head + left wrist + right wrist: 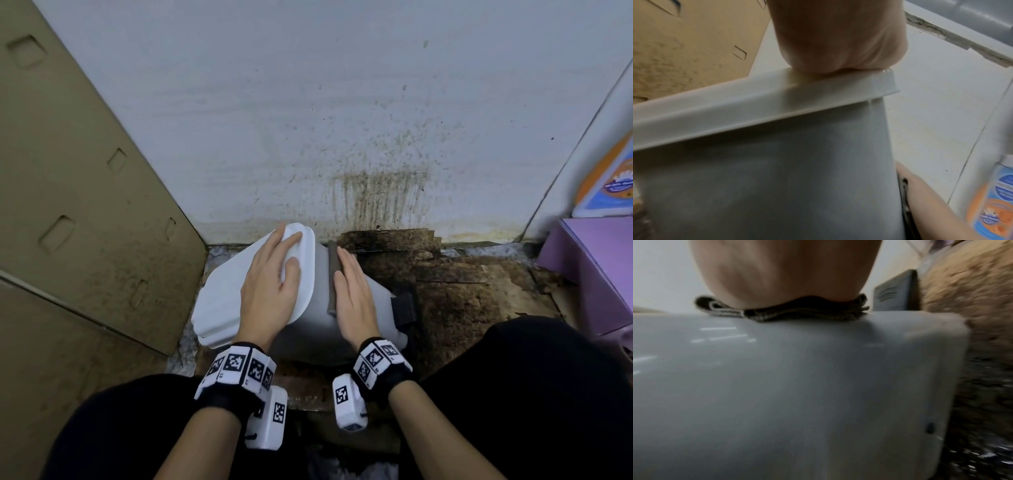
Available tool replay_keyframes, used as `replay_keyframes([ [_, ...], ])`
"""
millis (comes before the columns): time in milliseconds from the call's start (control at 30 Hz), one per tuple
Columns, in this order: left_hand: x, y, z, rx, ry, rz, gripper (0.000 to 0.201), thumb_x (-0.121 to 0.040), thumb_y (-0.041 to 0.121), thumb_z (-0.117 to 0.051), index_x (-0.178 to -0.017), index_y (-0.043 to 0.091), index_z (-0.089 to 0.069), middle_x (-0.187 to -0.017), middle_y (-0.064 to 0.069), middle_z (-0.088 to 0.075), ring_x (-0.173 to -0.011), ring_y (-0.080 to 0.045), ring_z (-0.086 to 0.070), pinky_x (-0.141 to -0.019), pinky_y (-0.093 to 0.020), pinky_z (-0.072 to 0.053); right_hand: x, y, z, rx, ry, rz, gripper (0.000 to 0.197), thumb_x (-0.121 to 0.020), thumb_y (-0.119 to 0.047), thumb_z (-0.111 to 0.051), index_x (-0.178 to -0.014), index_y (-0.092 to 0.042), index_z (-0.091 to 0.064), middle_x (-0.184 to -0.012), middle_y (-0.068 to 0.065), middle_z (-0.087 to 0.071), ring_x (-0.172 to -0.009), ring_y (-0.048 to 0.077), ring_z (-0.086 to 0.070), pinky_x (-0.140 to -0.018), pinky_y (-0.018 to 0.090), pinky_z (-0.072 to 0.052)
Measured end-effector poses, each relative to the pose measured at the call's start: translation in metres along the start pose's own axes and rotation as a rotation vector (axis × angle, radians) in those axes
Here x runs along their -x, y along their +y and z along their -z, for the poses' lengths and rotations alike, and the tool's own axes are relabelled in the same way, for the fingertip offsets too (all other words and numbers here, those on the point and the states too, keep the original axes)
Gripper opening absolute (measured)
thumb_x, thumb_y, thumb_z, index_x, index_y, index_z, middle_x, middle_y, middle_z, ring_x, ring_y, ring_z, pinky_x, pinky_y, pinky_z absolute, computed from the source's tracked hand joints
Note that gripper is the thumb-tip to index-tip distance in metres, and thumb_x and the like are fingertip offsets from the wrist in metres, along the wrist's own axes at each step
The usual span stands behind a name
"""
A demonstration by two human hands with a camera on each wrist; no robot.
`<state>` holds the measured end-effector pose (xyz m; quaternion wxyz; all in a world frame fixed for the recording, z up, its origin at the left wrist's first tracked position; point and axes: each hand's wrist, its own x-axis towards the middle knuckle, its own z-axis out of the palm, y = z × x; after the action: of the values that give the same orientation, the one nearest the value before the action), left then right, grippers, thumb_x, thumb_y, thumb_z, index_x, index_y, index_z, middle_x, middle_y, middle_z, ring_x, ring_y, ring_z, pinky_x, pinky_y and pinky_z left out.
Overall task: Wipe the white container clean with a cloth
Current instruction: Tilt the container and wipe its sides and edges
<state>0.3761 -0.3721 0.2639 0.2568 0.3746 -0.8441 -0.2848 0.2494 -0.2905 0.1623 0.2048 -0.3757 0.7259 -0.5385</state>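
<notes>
The white container (pixel 308 329) lies tilted on its side on the floor, its white lid (pixel 222 301) facing left. My left hand (pixel 274 274) lies flat on the lid with straight fingers; in the left wrist view the palm (pixel 838 40) presses on the lid's rim (pixel 777 100). My right hand (pixel 352 294) lies flat on the container's upper side. Under it is a folded dark cloth (pixel 331 277), whose edge shows as a dark strip left of the fingers. The right wrist view shows that cloth (pixel 787 313) squeezed between palm (pixel 785 272) and container wall (pixel 797 386).
A stained white wall (pixel 342 120) stands just behind. Brown cardboard (pixel 68 205) leans at the left. The floor (pixel 462 284) at the right is dirty and dark brown. A purple box (pixel 596 267) and an orange-blue package (pixel 609 181) sit at the far right. My dark-clad knees flank the container.
</notes>
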Motion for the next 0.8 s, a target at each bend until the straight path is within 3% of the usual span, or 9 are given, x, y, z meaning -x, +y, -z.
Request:
replay_keyframes([
  [100, 0.001, -0.003, 0.003, 0.021, 0.018, 0.016, 0.042, -0.107, 0.023, -0.040, -0.144, 0.038, -0.053, -0.162, 0.021, -0.033, -0.148, 0.001, -0.027, -0.106, -0.023, -0.025, -0.006, 0.029, 0.007, 0.033, 0.019, -0.072, 0.057, -0.102, -0.043, -0.023, -0.155, -0.024, -0.033, -0.161, -0.006, -0.032, -0.151, 0.012, -0.023, -0.125, 0.038, -0.019],
  [200, 0.002, -0.005, 0.005, 0.033, 0.018, 0.019, 0.042, -0.107, 0.022, -0.041, -0.144, 0.039, -0.053, -0.162, 0.023, -0.033, -0.147, 0.002, -0.027, -0.107, -0.022, -0.024, -0.009, 0.054, 0.017, 0.068, 0.061, -0.173, 0.045, -0.108, -0.027, -0.030, -0.150, -0.017, -0.039, -0.154, 0.001, -0.041, -0.145, 0.019, -0.034, -0.123, 0.039, -0.023],
  [400, 0.004, 0.001, 0.000, -0.001, 0.009, 0.007, 0.042, -0.106, 0.022, -0.042, -0.144, 0.038, -0.053, -0.163, 0.021, -0.032, -0.148, 0.003, -0.025, -0.106, -0.020, -0.023, -0.012, 0.062, 0.027, 0.074, 0.060, -0.283, 0.044, -0.107, -0.022, -0.030, -0.149, -0.018, -0.042, -0.150, 0.000, -0.045, -0.140, 0.016, -0.036, -0.120, 0.034, -0.023],
  [467, 0.005, 0.003, 0.000, -0.010, 0.009, 0.002, 0.043, -0.106, 0.022, -0.041, -0.144, 0.038, -0.053, -0.163, 0.020, -0.033, -0.148, 0.003, -0.025, -0.106, -0.018, -0.023, -0.011, 0.060, 0.024, 0.071, 0.082, -0.288, 0.050, -0.103, -0.029, -0.027, -0.149, -0.018, -0.044, -0.150, 0.000, -0.046, -0.140, 0.015, -0.036, -0.120, 0.035, -0.023],
  [567, 0.006, 0.003, -0.001, -0.001, 0.023, 0.009, 0.043, -0.106, 0.021, -0.042, -0.143, 0.038, -0.054, -0.162, 0.020, -0.034, -0.147, 0.003, -0.026, -0.105, -0.019, -0.024, -0.010, 0.049, 0.019, 0.048, 0.110, -0.247, 0.067, -0.090, -0.042, -0.020, -0.149, -0.019, -0.044, -0.150, -0.001, -0.045, -0.142, 0.016, -0.036, -0.121, 0.038, -0.023],
  [700, 0.005, 0.005, -0.002, -0.001, 0.023, 0.017, 0.043, -0.105, 0.021, -0.042, -0.143, 0.038, -0.055, -0.162, 0.018, -0.035, -0.148, 0.000, -0.027, -0.106, -0.020, -0.024, -0.010, 0.004, 0.003, -0.043, 0.067, -0.167, 0.062, -0.095, -0.037, -0.023, -0.153, -0.024, -0.035, -0.159, -0.004, -0.034, -0.149, 0.014, -0.025, -0.124, 0.042, -0.019],
  [800, 0.005, 0.005, -0.003, -0.020, 0.024, 0.010, 0.043, -0.106, 0.021, -0.043, -0.144, 0.038, -0.055, -0.162, 0.017, -0.036, -0.148, -0.001, -0.028, -0.106, -0.020, -0.024, -0.007, -0.035, -0.010, -0.084, 0.017, -0.050, 0.058, -0.099, -0.036, -0.022, -0.156, -0.029, -0.029, -0.163, -0.009, -0.027, -0.152, 0.008, -0.018, -0.126, 0.038, -0.015],
])
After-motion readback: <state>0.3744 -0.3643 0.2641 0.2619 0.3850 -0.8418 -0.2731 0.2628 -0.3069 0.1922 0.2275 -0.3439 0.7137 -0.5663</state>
